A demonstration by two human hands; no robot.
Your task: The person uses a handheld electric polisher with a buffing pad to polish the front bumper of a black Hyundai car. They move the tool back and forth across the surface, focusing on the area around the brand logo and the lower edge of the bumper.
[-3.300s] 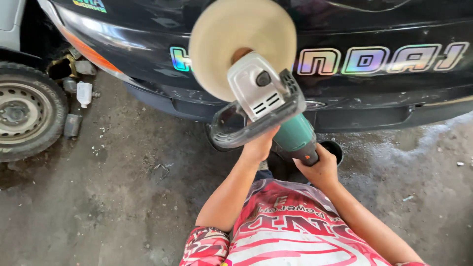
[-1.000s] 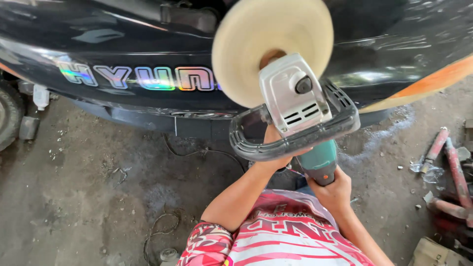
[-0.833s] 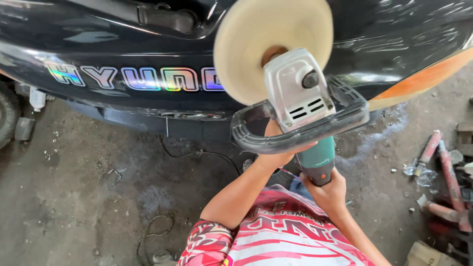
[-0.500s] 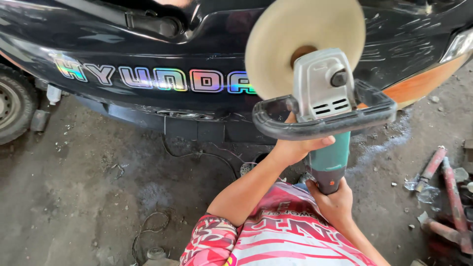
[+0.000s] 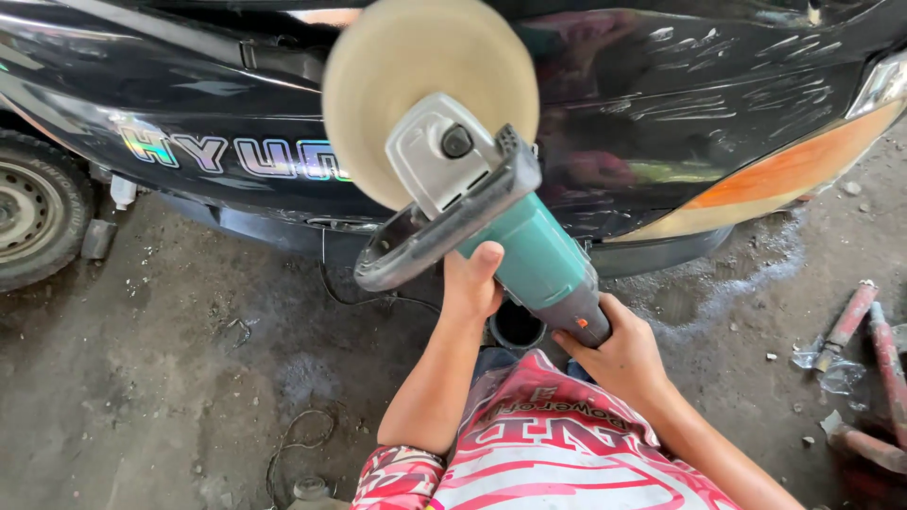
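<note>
— What were the hands doing?

— The left hand [image 5: 472,283] was curled shut around the grey loop handle [image 5: 416,247] of the polisher [image 5: 515,247]. The right hand [image 5: 619,354] was wrapped tight on the teal body's rear grip.

— And the machine?

— Held up in front of the black car panel [image 5: 661,123], its cream pad [image 5: 430,90] facing the paint. The pad was blurred; I couldn't tell whether it touched. The wheel [image 5: 33,217] was cut off at the edge.
</note>
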